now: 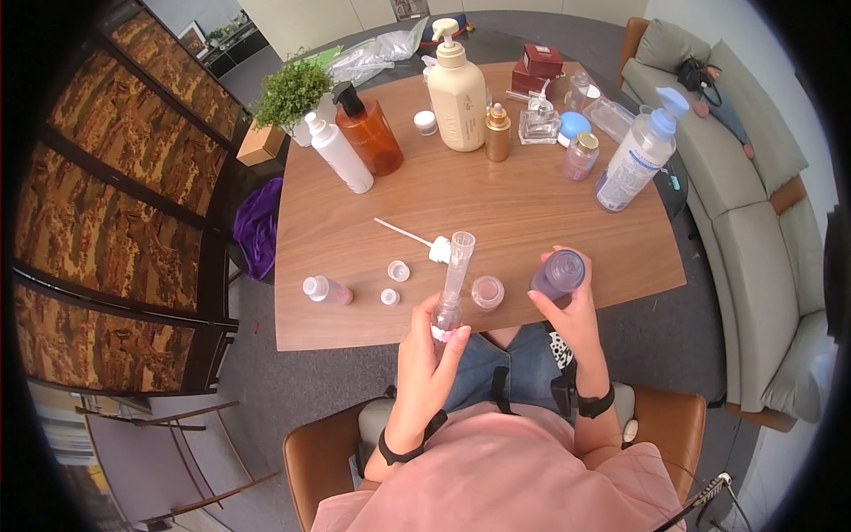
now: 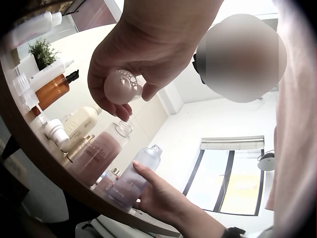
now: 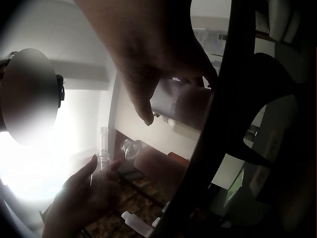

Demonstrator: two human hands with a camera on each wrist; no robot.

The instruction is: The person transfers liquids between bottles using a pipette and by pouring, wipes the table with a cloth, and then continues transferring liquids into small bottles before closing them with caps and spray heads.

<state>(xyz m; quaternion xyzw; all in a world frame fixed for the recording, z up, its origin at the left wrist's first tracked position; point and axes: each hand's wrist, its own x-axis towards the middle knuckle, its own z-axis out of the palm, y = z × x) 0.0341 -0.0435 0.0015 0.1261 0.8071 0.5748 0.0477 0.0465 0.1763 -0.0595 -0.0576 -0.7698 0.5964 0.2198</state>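
My left hand (image 1: 427,335) grips a small clear bottle (image 1: 448,310), and a clear tube (image 1: 456,266) with a wider rim rises from its neck. The rounded base of this bottle (image 2: 118,88) faces the left wrist camera. On the right, my right hand (image 1: 581,310) holds a frosted lavender bottle (image 1: 558,277) near the table's front edge, its fingers curled round the side and its neck uncapped. Between the hands stands an open pink bottle (image 1: 487,294), seen from the side in the left wrist view. A white pump head (image 1: 440,249) with a thin straw lies just beyond the left hand.
Two small caps (image 1: 398,271) and a small capped bottle (image 1: 328,291) lie to the left on the wooden table (image 1: 496,199). Along the back stand a white bottle (image 1: 339,152), an amber pump bottle (image 1: 372,135), a cream pump bottle (image 1: 458,102) and a clear pump bottle (image 1: 635,164).
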